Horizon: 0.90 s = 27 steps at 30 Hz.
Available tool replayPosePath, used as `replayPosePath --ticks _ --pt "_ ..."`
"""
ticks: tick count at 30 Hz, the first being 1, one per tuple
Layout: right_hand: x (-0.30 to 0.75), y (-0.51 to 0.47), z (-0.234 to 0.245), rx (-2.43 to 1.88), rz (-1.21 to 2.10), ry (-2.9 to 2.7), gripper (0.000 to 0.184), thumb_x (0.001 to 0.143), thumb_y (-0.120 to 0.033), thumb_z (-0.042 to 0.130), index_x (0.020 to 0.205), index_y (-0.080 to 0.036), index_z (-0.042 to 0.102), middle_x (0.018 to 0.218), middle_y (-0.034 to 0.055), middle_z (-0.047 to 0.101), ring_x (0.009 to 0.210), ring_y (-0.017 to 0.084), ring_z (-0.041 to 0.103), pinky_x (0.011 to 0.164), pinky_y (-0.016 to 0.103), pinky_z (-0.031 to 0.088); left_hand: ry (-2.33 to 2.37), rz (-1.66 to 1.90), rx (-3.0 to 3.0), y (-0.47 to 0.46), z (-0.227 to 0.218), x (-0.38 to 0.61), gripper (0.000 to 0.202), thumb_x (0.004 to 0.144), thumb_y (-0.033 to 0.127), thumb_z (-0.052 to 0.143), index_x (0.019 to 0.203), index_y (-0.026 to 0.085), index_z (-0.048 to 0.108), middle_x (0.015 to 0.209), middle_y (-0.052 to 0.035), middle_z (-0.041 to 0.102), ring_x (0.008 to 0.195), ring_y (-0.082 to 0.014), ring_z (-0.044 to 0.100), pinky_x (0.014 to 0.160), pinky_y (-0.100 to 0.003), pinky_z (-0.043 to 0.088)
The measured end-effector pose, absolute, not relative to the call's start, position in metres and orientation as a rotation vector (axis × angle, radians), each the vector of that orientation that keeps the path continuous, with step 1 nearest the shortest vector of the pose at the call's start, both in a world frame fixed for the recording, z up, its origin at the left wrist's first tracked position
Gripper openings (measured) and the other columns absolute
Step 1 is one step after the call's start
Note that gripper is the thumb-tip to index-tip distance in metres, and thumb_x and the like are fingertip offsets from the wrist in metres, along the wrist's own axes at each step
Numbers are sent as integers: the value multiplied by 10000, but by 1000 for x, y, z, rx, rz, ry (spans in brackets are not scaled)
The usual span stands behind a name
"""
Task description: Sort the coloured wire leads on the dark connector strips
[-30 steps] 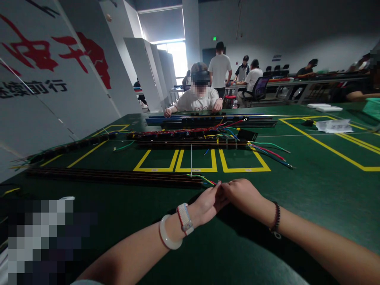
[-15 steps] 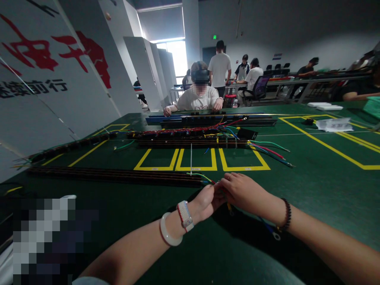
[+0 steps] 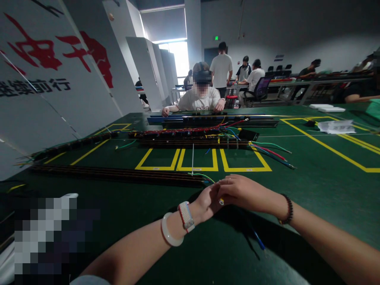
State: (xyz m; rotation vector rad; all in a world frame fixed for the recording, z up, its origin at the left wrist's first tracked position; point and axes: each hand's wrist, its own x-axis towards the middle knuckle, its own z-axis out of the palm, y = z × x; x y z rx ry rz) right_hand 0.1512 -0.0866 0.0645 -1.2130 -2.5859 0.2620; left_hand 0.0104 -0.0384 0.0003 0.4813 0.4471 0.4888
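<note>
Two hands meet at the near edge of the green counter (image 3: 311, 178), just off the right end of a long dark rail (image 3: 118, 174) that lies across my view. The wire bundle (image 3: 203, 175) comes out of that rail end, a green strand arcing on top, and runs straight into the fingers. My read is that the left hand (image 3: 208, 200) has its grip pinched shut on the bundle close to the rail, probably to steady such thin strands. The right hand (image 3: 240, 192) folds over it with its grip also closed on the wires. A small yellow tip (image 3: 221, 202) peeks out beneath, and a blue wire (image 3: 258, 241) trails away under the right wrist. The exact contact between the fingertips is hidden from me. A thin white strip (image 3: 192, 158) stands up from the rail, likely a tie. Beyond lie yellow taped boxes (image 3: 196, 158), then a second rail (image 3: 190, 139) draped in red, green and blue leads. A seated person (image 3: 202, 99) works at the far side. White panels (image 3: 74, 79) with red lettering line the left of the room, papers (image 3: 335, 126) sit at far right, and more people work at desks in the back.
</note>
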Motion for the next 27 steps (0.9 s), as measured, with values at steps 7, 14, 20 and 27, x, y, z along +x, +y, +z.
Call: replayPosePath --ticks 7,14,20,27 --pt "191 -61 50 -1423 516 -1911 106 865 -247 576 899 -162 628 843 25 628 745 134 581 654 226 439 488 429 486 -37 -3 12 330 906 392 413 720 122 447 663 -49 563 781 -204 638 931 -411 414" --pt "221 -33 3 -1468 595 -1684 190 850 -320 576 915 -146 615 894 52 637 814 168 606 730 268 466 489 403 567 -38 -1 11 277 929 320 354 725 136 394 650 -35 534 688 -155 604 910 -418 427" --pt "222 -29 -11 -1601 38 -2012 91 852 -218 594 844 -143 645 818 61 597 760 172 534 666 259 405 490 392 586 -37 -2 11 280 929 329 349 725 141 387 641 -31 515 721 -170 607 914 -439 427" --pt "221 -34 -3 -1547 -80 -2190 85 853 -224 615 881 -164 667 881 69 580 836 189 512 758 291 406 514 408 581 -38 1 11 276 930 311 346 719 140 395 630 -30 518 671 -150 591 918 -441 423"
